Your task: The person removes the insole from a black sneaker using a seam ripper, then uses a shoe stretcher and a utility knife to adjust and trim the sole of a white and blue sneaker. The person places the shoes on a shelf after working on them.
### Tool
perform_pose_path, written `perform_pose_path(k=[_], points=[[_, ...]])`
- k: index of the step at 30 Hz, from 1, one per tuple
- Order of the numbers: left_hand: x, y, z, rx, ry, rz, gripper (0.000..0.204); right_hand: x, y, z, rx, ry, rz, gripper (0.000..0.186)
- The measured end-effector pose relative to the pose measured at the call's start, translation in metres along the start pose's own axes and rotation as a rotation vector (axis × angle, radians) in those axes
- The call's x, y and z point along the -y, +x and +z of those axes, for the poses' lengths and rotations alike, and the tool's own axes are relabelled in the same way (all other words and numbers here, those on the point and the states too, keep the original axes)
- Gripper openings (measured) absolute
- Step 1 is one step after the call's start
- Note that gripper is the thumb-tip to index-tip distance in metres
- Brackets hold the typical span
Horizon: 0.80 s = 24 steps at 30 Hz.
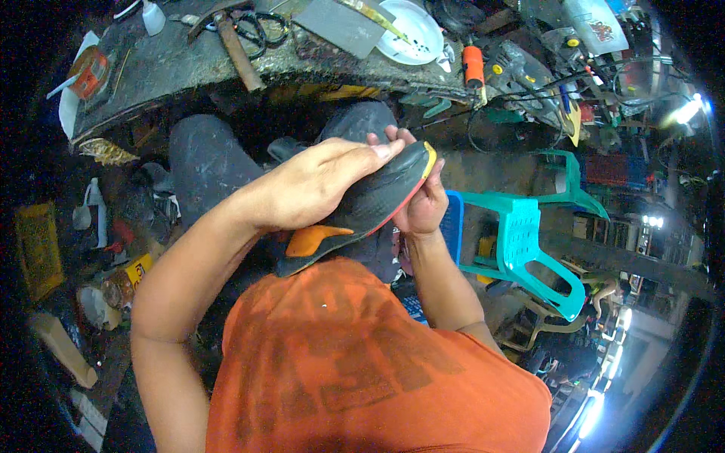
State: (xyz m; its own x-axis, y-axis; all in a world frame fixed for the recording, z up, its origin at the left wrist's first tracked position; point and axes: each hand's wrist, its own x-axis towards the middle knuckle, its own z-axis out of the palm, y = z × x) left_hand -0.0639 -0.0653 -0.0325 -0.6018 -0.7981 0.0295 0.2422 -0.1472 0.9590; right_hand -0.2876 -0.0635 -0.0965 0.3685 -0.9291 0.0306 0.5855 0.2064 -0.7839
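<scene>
A dark shoe (377, 192) lies slantwise in front of my orange shirt, held between my two hands. It has an orange patch near its lower-left end, a red line along the sole edge and a yellow strip at the upper-right tip. My left hand (321, 177) is laid over the shoe's dark upper, its thumb along the surface and its other fingers partly hidden. On the other side, my right hand (424, 202) grips the shoe near the yellow tip, with fingertips showing beyond the far edge. Both hands are closed on it.
Across the top runs a worn workbench (170, 72) with a hammer (236, 53), black-handled scissors (268, 34), a grey sheet (336, 26), a white plate (423, 45) and an orange-handled tool (473, 64). Green plastic chairs (521, 234) stand at right.
</scene>
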Motion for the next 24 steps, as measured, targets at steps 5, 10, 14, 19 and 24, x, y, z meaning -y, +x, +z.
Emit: perform_pose_path(k=[5, 10, 14, 19, 24], points=[[-0.004, -0.009, 0.005, -0.013, 0.046, -0.02, 0.052, 0.003, -0.002, 0.003, 0.051, 0.01, -0.002, 0.072], [-0.007, -0.015, 0.015, -0.025, 0.074, 0.039, 0.051, 0.007, -0.007, 0.01, 0.034, -0.032, -0.027, 0.074], [-0.014, -0.023, 0.024, -0.037, 0.137, -0.025, 0.054, 0.008, -0.009, 0.018, 0.02, -0.085, -0.044, 0.077], [-0.018, -0.038, 0.053, -0.29, 0.593, 0.238, 0.071, 0.009, -0.011, 0.033, -0.01, -0.093, -0.077, 0.079], [-0.019, -0.05, 0.075, -0.436, 0.789, 0.329, 0.089, 0.016, -0.016, 0.047, 0.087, -0.164, -0.077, 0.079]])
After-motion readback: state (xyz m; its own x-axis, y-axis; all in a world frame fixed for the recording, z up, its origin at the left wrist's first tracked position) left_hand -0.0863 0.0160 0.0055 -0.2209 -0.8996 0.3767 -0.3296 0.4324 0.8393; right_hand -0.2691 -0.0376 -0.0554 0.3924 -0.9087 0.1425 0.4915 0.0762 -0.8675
